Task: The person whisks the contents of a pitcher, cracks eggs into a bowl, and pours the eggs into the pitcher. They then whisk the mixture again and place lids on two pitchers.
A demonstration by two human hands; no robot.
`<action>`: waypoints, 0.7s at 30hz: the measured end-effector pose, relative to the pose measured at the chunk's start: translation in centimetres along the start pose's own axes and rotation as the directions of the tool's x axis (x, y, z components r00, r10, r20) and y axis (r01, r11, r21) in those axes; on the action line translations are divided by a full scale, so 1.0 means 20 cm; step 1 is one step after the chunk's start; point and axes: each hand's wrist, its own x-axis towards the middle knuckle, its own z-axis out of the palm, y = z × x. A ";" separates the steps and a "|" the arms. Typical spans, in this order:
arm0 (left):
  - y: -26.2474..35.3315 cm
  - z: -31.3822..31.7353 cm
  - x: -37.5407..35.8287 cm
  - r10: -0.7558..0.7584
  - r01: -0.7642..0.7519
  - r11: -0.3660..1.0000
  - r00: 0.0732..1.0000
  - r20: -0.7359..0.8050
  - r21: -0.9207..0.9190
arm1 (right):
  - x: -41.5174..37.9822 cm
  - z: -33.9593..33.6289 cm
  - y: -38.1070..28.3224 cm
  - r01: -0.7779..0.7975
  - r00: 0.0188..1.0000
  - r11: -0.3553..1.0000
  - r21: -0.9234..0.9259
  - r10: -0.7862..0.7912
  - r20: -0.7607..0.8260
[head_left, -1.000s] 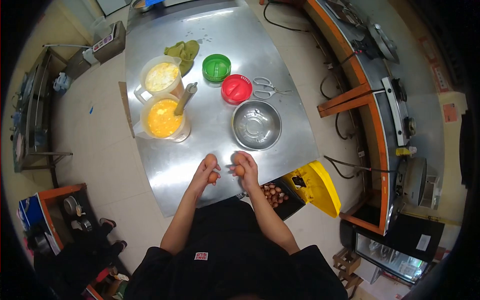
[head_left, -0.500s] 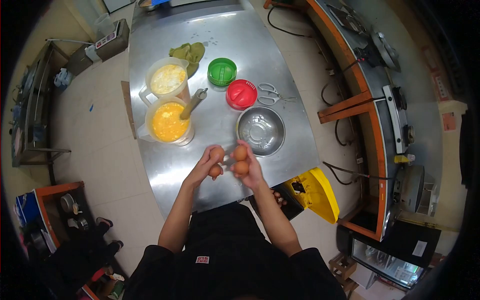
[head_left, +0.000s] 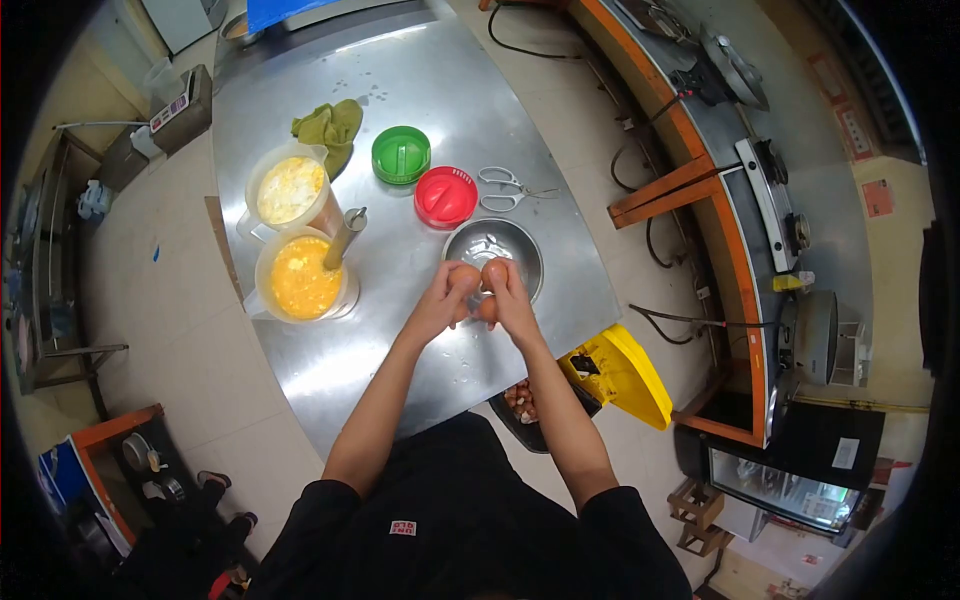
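Brown eggs are in both hands, close together over the near rim of a steel bowl (head_left: 520, 245). My left hand (head_left: 436, 307) is closed round two eggs, one at the fingertips (head_left: 464, 277) and one lower, partly hidden. My right hand (head_left: 514, 305) is closed round two more, an upper egg (head_left: 495, 272) and a lower egg (head_left: 487, 309). The upper eggs of the two hands are nearly touching. Left of the hands stand a jug of yellow egg (head_left: 305, 278) with a grey-handled tool in it and a second jug (head_left: 291, 190) with paler, frothy contents.
On the steel table (head_left: 400, 385) lie a green lidded container (head_left: 401, 154), a red one (head_left: 446, 197), scissors (head_left: 502, 190) and a green cloth (head_left: 329, 130). Below the near right edge is a black bin (head_left: 530, 430) with eggshells and a yellow lid (head_left: 635, 375).
Both hands have moved right and forward with their eggs, from beside the steel bowl to over its near rim, and closer together. The camera view has shifted, showing more of the bin.
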 end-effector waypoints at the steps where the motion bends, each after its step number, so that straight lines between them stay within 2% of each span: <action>1: -0.01 0.00 0.01 -0.013 0.013 1.000 1.000 0.003 -0.016 | -0.01 0.00 -0.02 -0.061 0.998 0.997 0.048 0.061 0.006; 5: -0.04 -0.01 0.01 -0.038 0.039 0.998 0.999 0.010 -0.043 | 0.01 -0.03 -0.04 -0.130 0.975 0.965 0.227 0.166 -0.147; 8: -0.06 0.00 0.02 -0.035 0.037 0.998 0.998 0.051 -0.041 | 0.01 0.01 0.01 -0.044 0.999 0.997 0.058 0.044 0.007; 11: -0.07 0.02 0.03 -0.009 0.011 1.000 0.998 0.058 -0.027 | -0.01 0.01 -0.05 -0.104 0.991 0.964 0.245 0.123 -0.061; 15: -0.07 0.02 0.02 0.005 -0.005 1.000 0.999 0.049 -0.005 | 0.00 0.02 0.02 -0.001 0.998 0.999 0.043 0.004 -0.067; 18: -0.06 -0.01 0.02 -0.059 0.063 0.992 0.998 0.039 -0.113 | -0.01 0.00 -0.05 -0.083 0.982 0.979 0.187 0.112 -0.150; 21: -0.05 0.00 0.03 -0.001 0.003 0.999 0.998 0.067 -0.038 | -0.01 0.03 -0.04 -0.049 0.997 0.990 0.133 0.055 -0.045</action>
